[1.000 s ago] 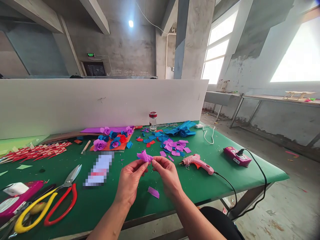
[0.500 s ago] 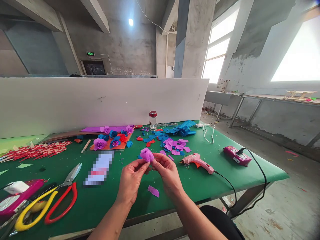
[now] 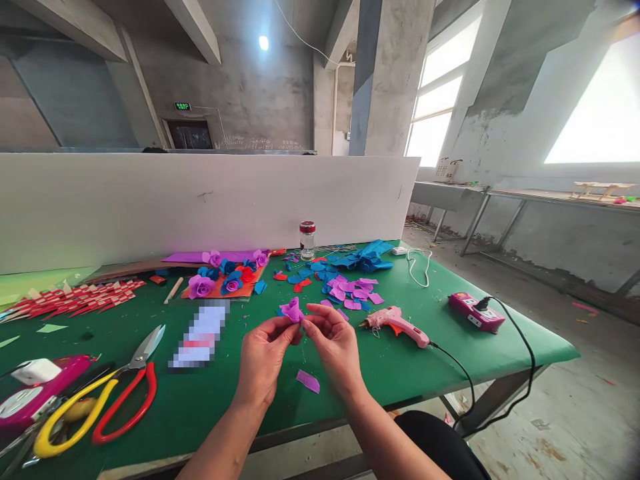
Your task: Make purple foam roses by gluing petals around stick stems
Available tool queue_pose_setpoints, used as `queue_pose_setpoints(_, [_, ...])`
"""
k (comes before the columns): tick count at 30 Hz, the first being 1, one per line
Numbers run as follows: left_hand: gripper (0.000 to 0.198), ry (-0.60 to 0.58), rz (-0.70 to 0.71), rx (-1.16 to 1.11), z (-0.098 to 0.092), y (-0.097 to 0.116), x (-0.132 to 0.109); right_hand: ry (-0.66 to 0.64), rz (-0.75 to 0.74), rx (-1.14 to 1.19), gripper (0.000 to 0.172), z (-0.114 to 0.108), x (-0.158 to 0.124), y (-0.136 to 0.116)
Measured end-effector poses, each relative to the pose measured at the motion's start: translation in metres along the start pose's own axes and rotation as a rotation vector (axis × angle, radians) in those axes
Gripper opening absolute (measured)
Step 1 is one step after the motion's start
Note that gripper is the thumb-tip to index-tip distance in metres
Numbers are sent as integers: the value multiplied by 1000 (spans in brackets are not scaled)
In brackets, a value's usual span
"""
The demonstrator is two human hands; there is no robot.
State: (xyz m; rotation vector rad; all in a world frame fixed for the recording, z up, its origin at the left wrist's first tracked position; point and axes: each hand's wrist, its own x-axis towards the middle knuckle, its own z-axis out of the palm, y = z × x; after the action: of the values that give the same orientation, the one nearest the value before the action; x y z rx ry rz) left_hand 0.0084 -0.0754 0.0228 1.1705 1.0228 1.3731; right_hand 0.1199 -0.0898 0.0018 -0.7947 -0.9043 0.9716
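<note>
A small purple crepe-paper rose (image 3: 291, 309) is held up over the table, its petals rolled around a centre. My left hand (image 3: 267, 347) pinches its base between thumb and fingers. Beside it, my right hand (image 3: 331, 340) has thumb and forefinger pressed together at the rose's right lower edge; the other fingers are curled. One loose purple petal (image 3: 308, 382) lies on the table below my hands. Beyond them is a pile of purple petals (image 3: 353, 291). To the right rests a pink glue gun (image 3: 397, 325) with its nozzle pointing left.
Scissors (image 3: 145, 353) with yellow and red handles lie at left near a magenta power strip (image 3: 50, 390). Finished paper roses (image 3: 201, 287) sit at the back left. A red-capped jar (image 3: 307, 241), blue crepe paper (image 3: 370, 257) and a second power strip (image 3: 476, 312) stand farther off.
The rose has been turned and tilted, so its rolled centre and a flared petal edge now show. Both hands stay nearly in place, with slight finger shifts.
</note>
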Motion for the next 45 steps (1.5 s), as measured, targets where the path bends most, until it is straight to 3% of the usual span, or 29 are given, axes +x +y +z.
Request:
queue_pose_setpoints(12, [29, 23, -68, -98, -4, -8, 6, 14, -192, -362, 24, 5, -18, -4])
queue_pose_setpoints(15, [31, 41, -79, -184, -6, -9, 9, -14, -240, -357, 26, -7, -10, -15])
queue_pose_setpoints(18, [30, 55, -69, -223, -7, -8, 13, 56, -304, -440, 29, -50, 17, -31])
queue_pose_setpoints(23, [29, 4, -62, -248, -5, -6, 13, 345, -246, -752, 35, -168, 58, -48])
queue_pose_setpoints(25, [29, -31, -81, -247, -4, -5, 11, 327, -157, -915, 36, -205, 58, -50])
queue_pose_setpoints(28, [29, -70, -102, -256, -3, -4, 9, 183, -22, -1114, 38, -232, 47, -49])
queue_pose_setpoints(31, [27, -86, -109, -267, -4, -5, 10, 13, 67, -1283, 38, -234, 37, -47])
queue_pose_setpoints(34, [26, -89, -108, -259, -6, -11, 12, -50, 9, -1435, 35, -231, 33, -42])
queue_pose_setpoints(41, [23, -100, -109, -232, -8, -21, 10, 20, -37, -1666, 19, -231, 38, -23])
queue_pose_setpoints(45, [23, -95, -120, -214, -7, -22, 9, 116, 7, -1651, 15, -217, 36, -28])
